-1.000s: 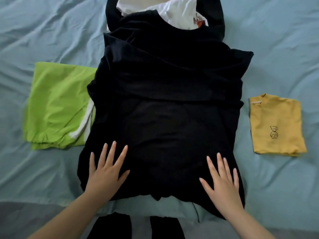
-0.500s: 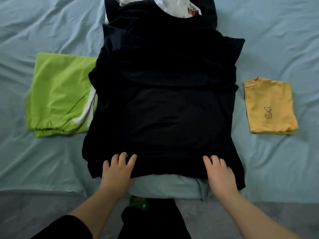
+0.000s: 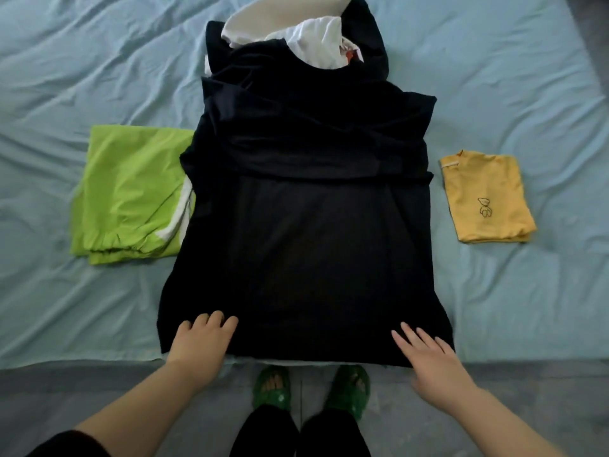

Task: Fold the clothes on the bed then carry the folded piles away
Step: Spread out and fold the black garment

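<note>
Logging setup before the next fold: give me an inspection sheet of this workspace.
Surface: blue bed sheet, wrinkled.
Job's things: black garment spread in the middle; folded green garment at its left; folded yellow shirt apart on the right; white clothes behind.
Clutter: nothing seen.
Hands: left hand curled on the black garment's near hem; right hand flat on it.
Cables: nothing seen.
Surroundings: grey floor, green slippers.

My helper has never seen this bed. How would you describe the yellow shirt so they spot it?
On the blue bed sheet, look right of the big black garment spread in the middle. The small folded yellow shirt lies there alone. Unlike the green pile opposite, it bears a small line drawing.
</note>
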The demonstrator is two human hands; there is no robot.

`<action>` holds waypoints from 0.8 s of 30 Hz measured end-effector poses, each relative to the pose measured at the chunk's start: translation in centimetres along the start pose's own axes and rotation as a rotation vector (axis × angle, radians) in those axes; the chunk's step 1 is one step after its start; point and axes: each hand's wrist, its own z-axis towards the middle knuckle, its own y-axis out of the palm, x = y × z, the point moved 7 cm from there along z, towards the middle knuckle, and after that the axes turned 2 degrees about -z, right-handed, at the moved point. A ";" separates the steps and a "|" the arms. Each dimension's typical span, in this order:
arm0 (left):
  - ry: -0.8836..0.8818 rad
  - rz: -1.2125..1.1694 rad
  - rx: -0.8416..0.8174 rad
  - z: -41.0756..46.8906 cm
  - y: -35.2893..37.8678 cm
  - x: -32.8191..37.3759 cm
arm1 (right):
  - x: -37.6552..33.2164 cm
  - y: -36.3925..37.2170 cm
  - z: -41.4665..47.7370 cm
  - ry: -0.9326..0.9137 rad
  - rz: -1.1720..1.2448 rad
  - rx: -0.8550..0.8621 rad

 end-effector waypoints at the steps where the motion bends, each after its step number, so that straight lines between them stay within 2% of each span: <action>1: 0.019 -0.004 0.032 -0.3 0.1 1.0 | 0.0 -0.2 -0.3 -0.016 0.101 0.045; 3: 0.095 -0.024 0.099 -0.6 -0.1 4.0 | 1.5 -1.7 -0.9 0.050 0.311 0.282; 5: 0.179 -0.055 0.133 -0.5 -0.1 8.0 | 4.6 -2.7 -1.7 0.241 0.536 0.584; 6: 0.216 -0.060 0.142 -0.2 -0.1 10.2 | 6.2 -2.7 -1.8 0.346 0.649 0.670; 7: 0.254 -0.060 0.139 0.2 -0.2 12.8 | 7.7 -2.3 -1.4 0.446 0.771 0.668; 9: 0.331 -0.070 0.142 1.3 -0.5 18.1 | 9.4 -0.7 0.4 0.565 1.047 0.491; 10: 0.360 -0.093 0.158 1.8 -1.0 20.8 | 9.6 -0.2 1.3 0.565 1.155 0.414; 13: 0.424 -0.168 0.210 2.7 -2.7 28.2 | 9.4 0.3 3.2 0.496 1.388 0.332; 15: 0.403 -0.158 0.261 3.1 -3.7 31.8 | 8.6 0.5 3.9 0.403 1.423 0.241; 18: 0.286 -0.197 0.250 4.1 -3.6 33.4 | 8.5 1.2 4.3 0.348 1.457 0.162; 21: 0.267 -0.196 0.269 4.3 -3.8 33.0 | 9.9 1.7 4.3 0.421 1.502 0.224; 24: 0.274 -0.242 0.274 3.8 -3.6 32.2 | 9.5 1.3 4.4 0.455 1.442 0.188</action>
